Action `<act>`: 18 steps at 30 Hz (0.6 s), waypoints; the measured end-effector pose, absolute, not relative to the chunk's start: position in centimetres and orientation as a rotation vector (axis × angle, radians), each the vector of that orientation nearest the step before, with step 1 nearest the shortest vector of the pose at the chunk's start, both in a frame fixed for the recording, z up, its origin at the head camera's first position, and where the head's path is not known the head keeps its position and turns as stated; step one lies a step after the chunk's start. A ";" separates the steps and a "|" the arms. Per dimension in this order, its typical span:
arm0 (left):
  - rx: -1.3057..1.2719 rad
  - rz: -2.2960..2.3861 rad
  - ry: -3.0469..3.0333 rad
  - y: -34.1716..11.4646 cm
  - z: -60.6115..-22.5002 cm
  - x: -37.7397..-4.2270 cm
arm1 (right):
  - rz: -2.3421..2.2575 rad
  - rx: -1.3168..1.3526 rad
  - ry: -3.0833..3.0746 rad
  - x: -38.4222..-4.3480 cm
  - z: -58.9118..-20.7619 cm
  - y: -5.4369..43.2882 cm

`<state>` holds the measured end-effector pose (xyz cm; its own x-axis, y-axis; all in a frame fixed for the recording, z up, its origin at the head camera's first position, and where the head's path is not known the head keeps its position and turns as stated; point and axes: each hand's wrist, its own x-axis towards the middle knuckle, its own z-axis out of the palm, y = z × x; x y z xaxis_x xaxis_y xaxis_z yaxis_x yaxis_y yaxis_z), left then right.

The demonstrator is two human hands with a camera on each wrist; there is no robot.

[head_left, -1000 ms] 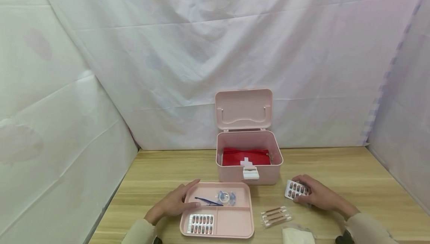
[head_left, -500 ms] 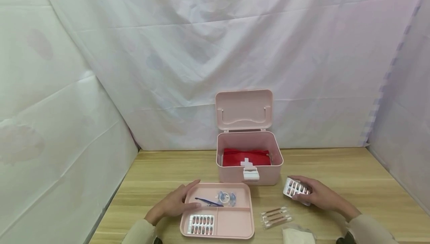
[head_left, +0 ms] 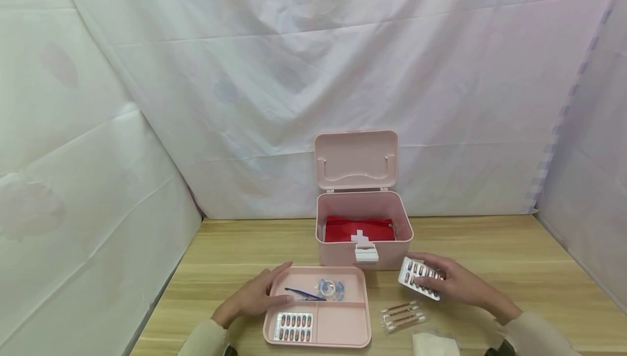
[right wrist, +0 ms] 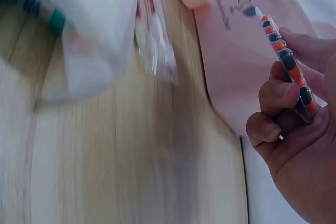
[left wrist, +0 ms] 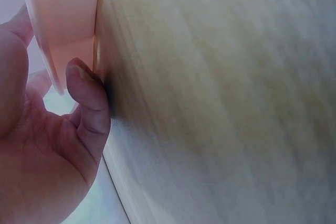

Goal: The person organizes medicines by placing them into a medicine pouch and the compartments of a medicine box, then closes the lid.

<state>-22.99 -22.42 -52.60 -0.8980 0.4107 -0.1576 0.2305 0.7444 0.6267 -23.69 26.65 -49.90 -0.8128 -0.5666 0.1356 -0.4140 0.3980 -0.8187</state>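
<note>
My right hand [head_left: 462,284] holds a blister pack of capsules [head_left: 416,278] raised off the table, to the right of the pink tray. In the right wrist view the pack [right wrist: 287,61] is seen edge-on, its orange and dark green capsules between thumb and curled fingers. My left hand [head_left: 257,292] grips the left rim of the pink divided tray [head_left: 343,324]; the left wrist view has a bent finger against the tray's outer wall [left wrist: 68,19]. In the tray lie blue tweezers [head_left: 305,294], a clear-and-blue item with a white ring [head_left: 330,289] and another blister pack [head_left: 293,327].
Behind the tray stands a pink first-aid box [head_left: 392,258], lid raised, with a red pouch [head_left: 343,229] inside. Bagged cotton swabs [head_left: 403,315] lie right of the tray, and a pale packet [head_left: 435,344] is at the front edge. White cloth [head_left: 274,100] hangs behind.
My right hand has moved the blister pack left and lifted it, turning its printed capsule face more into view. My left hand and the tray have stayed put.
</note>
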 end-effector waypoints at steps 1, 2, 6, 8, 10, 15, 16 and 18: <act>0.500 0.900 2.660 -22.4 -52.6 -23.0 | -1.388 -0.894 2.465 -23.6 -49.7 26.4; 0.499 0.901 2.660 -22.4 -52.6 -23.0 | -1.395 -0.906 2.446 -23.5 -49.5 26.1; 0.500 0.901 2.662 -22.4 -52.5 -23.0 | -1.420 -0.940 2.370 -23.1 -48.8 25.0; 0.503 0.899 2.664 -22.5 -52.6 -23.0 | -1.419 -0.950 2.344 -23.0 -48.5 24.4; 0.504 0.899 2.665 -22.5 -52.6 -23.0 | -1.404 -0.971 2.324 -22.8 -48.2 23.8; 0.501 0.903 2.663 -22.5 -52.7 -23.0 | -1.375 -1.005 2.248 -22.4 -47.5 22.0; 0.501 0.904 2.662 -22.5 -52.7 -23.0 | -1.369 -1.008 2.237 -22.3 -47.4 21.7; 0.504 0.908 2.663 -22.5 -52.7 -23.0 | -1.334 -1.030 2.257 -22.2 -47.2 21.0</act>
